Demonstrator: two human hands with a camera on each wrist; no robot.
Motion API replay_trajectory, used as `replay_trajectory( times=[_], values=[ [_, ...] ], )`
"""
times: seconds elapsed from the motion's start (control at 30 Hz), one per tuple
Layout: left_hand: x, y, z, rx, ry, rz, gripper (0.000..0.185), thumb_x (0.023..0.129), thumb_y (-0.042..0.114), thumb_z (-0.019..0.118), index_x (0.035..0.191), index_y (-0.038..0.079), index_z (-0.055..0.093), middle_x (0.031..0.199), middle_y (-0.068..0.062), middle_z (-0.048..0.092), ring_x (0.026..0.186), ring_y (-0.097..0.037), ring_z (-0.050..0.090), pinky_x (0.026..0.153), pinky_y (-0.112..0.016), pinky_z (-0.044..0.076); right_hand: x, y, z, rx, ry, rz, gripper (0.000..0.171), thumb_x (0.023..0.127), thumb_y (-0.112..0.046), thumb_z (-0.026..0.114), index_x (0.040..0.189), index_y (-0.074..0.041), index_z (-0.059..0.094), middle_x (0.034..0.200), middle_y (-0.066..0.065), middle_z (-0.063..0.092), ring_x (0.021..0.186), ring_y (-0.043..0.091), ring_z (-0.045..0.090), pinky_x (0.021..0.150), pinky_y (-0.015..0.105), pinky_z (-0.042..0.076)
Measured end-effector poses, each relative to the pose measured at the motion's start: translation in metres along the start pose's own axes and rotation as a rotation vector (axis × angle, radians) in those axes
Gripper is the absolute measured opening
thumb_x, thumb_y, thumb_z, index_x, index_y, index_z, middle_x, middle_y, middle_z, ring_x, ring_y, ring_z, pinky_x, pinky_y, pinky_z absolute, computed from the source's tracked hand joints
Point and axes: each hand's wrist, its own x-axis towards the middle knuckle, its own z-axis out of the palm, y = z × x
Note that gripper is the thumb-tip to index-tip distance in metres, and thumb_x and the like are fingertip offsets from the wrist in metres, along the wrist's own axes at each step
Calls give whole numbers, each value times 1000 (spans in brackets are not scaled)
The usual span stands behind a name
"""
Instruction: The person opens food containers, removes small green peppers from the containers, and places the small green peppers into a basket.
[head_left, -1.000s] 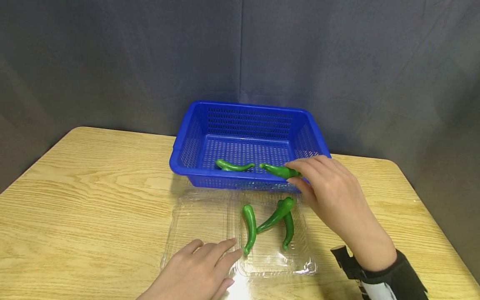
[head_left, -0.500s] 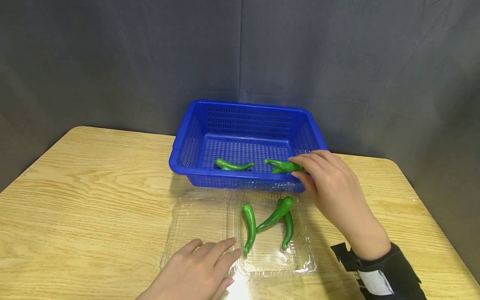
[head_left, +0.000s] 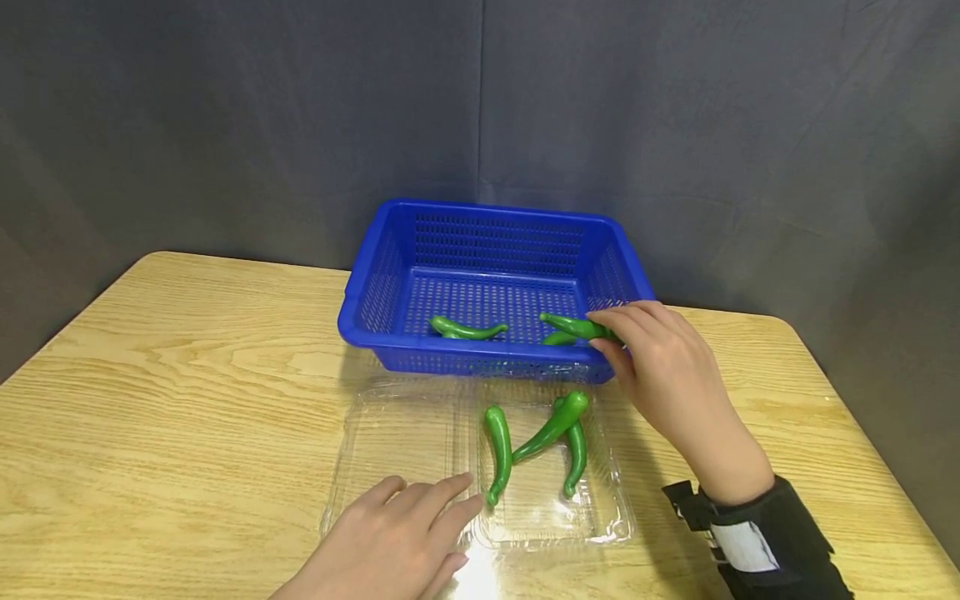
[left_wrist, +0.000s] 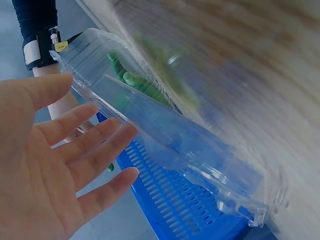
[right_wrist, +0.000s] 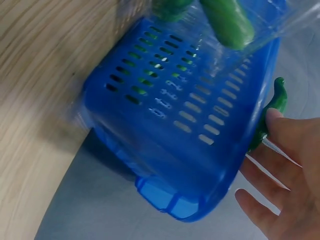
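Observation:
In the head view, my right hand (head_left: 667, 375) pinches a green chili pepper (head_left: 566, 324) between thumb and fingers, at the front right of the blue basket (head_left: 480, 342). Just under it shows part of another green pepper (head_left: 558, 338). The right wrist view has the pinched pepper (right_wrist: 280, 95) sticking up past the basket's rim. My left hand (head_left: 397, 533) lies with extended fingers over the open clear plastic clamshell (head_left: 540, 529), fingertips near its hinge. Its palm faces the left wrist camera and holds nothing. Several green peppers (head_left: 500, 450) lie in the clamshell's right half.
At the basket's front left lies a curved green pepper (head_left: 472, 332), with another partly hidden under it. The clamshell's left half (head_left: 408, 433) lies flat in front of the basket. All stand on a wooden table (head_left: 187, 417) before a dark grey cloth (head_left: 300, 125).
My right hand has moved slightly right and back with the pinched pepper, whose free end now tilts higher. Another pepper beneath it has come into view. The left hand has stayed put.

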Motion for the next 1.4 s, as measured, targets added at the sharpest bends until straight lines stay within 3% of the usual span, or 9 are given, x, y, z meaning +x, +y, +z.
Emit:
replay_trajectory(
  times=[0.4, 0.6, 1.0, 1.4],
  values=[
    [0, 0, 0, -7, 0, 0, 42, 81, 37, 68, 114, 11, 66, 115, -6, 69, 85, -17, 69, 65, -31, 54, -5, 5, 8, 12, -51, 39, 27, 86, -5, 75, 111, 0, 69, 102, 12, 71, 95, 30, 65, 83, 45, 51],
    [-2, 1, 0, -18, -32, -1, 43, 82, 37, 70, 116, 11, 66, 117, -6, 68, 89, -17, 69, 67, -31, 54, -5, 5, 9, 6, -73, 54, 28, 87, -5, 74, 113, 0, 69, 104, 13, 71, 96, 30, 65, 85, 46, 51],
    [-1, 1, -3, -24, -86, -22, 41, 84, 38, 69, 118, 13, 66, 120, -4, 67, 91, -15, 68, 72, -32, 54, -6, 6, 10, -3, -75, 55, 29, 86, -3, 73, 115, 0, 69, 107, 13, 71, 97, 31, 65, 84, 46, 52],
    [0, 1, -3, -48, -92, -38, 42, 82, 36, 71, 116, 13, 67, 119, -4, 67, 91, -15, 68, 71, -32, 55, -5, 3, 9, 7, -68, 41, 24, 86, -3, 73, 110, -1, 70, 104, 12, 71, 96, 30, 65, 83, 46, 52]
  ],
)
